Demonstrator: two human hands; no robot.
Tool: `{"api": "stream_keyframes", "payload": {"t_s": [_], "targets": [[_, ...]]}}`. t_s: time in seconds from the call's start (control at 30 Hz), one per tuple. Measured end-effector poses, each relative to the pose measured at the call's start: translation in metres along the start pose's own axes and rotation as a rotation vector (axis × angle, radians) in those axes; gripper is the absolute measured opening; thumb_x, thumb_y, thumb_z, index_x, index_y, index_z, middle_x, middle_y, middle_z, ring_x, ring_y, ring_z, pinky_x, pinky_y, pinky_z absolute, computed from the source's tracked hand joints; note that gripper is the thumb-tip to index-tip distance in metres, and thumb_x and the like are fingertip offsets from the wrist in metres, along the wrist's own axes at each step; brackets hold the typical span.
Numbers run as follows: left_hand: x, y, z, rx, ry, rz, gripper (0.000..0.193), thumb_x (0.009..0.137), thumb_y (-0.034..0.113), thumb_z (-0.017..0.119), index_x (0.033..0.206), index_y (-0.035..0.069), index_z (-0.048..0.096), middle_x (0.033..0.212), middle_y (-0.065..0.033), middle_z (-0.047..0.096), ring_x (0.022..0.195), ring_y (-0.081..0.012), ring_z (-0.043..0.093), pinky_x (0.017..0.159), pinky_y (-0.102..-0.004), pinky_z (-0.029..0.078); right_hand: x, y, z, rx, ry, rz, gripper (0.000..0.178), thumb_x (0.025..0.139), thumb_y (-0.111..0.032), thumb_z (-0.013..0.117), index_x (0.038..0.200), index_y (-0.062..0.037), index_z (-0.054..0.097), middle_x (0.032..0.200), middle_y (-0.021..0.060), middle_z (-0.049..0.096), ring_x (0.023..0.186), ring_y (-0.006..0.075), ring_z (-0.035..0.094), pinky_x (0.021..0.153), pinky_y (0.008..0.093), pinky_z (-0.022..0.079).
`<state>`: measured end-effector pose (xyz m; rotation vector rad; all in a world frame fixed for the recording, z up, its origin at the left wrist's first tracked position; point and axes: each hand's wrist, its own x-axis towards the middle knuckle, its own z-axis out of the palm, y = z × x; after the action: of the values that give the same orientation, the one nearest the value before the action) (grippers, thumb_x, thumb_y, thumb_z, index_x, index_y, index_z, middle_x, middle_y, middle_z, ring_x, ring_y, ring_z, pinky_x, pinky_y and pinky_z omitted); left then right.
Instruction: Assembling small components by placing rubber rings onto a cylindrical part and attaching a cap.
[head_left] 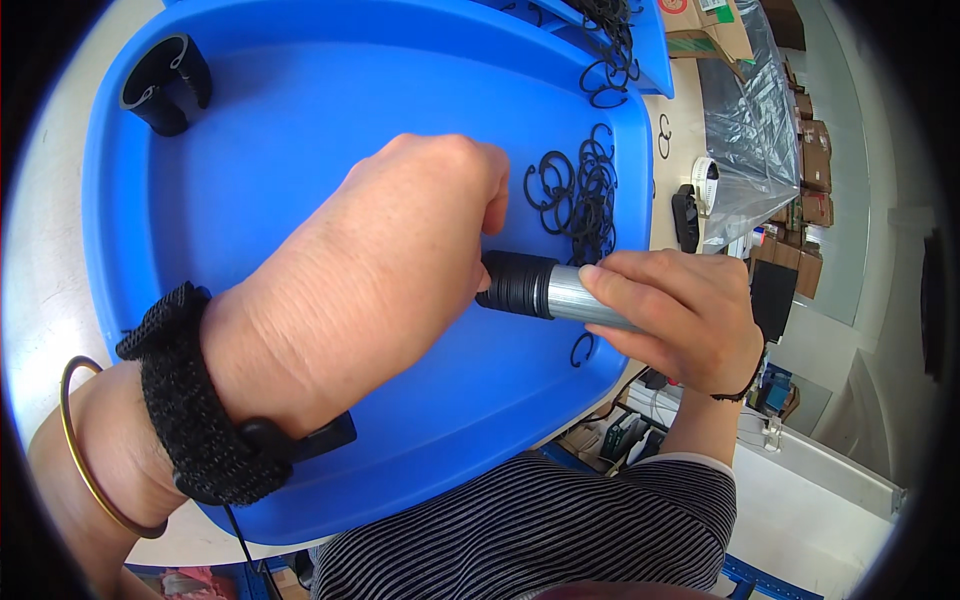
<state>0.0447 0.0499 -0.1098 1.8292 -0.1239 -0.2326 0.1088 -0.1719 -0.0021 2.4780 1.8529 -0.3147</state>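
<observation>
My right hand point(690, 310) is closed round a silver metal rod point(575, 296), held over the right part of a blue tray point(290, 480). Black rings point(518, 284) sit tightly stacked along the rod's left end. My left hand point(390, 240) is curled with its back to me, and a fingertip meets the left end of that stack. Most of its fingers are hidden, so what they grip does not show. Loose black snap rings point(575, 195) lie in a heap on the tray's right side, beyond the rod. A single snap ring point(582, 349) rests nearer me.
A black split tube piece point(168, 85) stands at the tray's far left. More snap rings point(608, 40) hang over the blue bin point(652, 45) at the far right. Beside the tray are a black clip-like object point(686, 217), clear plastic sheeting point(745, 150) and a cardboard box point(712, 28).
</observation>
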Motion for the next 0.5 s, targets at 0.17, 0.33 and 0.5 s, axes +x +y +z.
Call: {"api": "stream_keyframes", "payload": {"t_s": [0.17, 0.33, 0.5], "targets": [[-0.0002, 0.0000, -0.0006, 0.009, -0.005, -0.002, 0.020, 0.074, -0.009, 0.072, 0.088, -0.005, 0.058, 0.074, -0.0117, 0.067, 0.070, -0.0181, 0.069, 0.065, -0.0278, 0.056, 0.0006, -0.0006, -0.0011, -0.002, 0.002, 0.006, 0.038, 0.075, -0.024, 0.077, 0.111, -0.0116, 0.069, 0.089, 0.0042, 0.065, 0.066, 0.0198, 0.066, 0.055, 0.0308, 0.053], [0.0010, -0.0002, -0.0006, -0.007, -0.013, -0.019, 0.020, 0.074, -0.009, 0.072, 0.088, -0.005, 0.058, 0.073, -0.0117, 0.067, 0.069, -0.0177, 0.069, 0.064, -0.0275, 0.056, 0.0002, -0.0007, 0.0004, 0.004, 0.012, 0.005, 0.038, 0.075, -0.024, 0.077, 0.111, -0.0117, 0.069, 0.089, 0.0041, 0.065, 0.066, 0.0198, 0.066, 0.054, 0.0309, 0.053], [0.0013, -0.0007, -0.0004, -0.010, -0.018, -0.024, 0.020, 0.074, -0.009, 0.072, 0.088, -0.005, 0.058, 0.073, -0.0117, 0.067, 0.069, -0.0176, 0.069, 0.064, -0.0272, 0.056, -0.0003, -0.0001, 0.0007, 0.009, 0.012, 0.003, 0.038, 0.075, -0.024, 0.077, 0.111, -0.0118, 0.069, 0.089, 0.0038, 0.065, 0.066, 0.0196, 0.065, 0.054, 0.0309, 0.053]]}}
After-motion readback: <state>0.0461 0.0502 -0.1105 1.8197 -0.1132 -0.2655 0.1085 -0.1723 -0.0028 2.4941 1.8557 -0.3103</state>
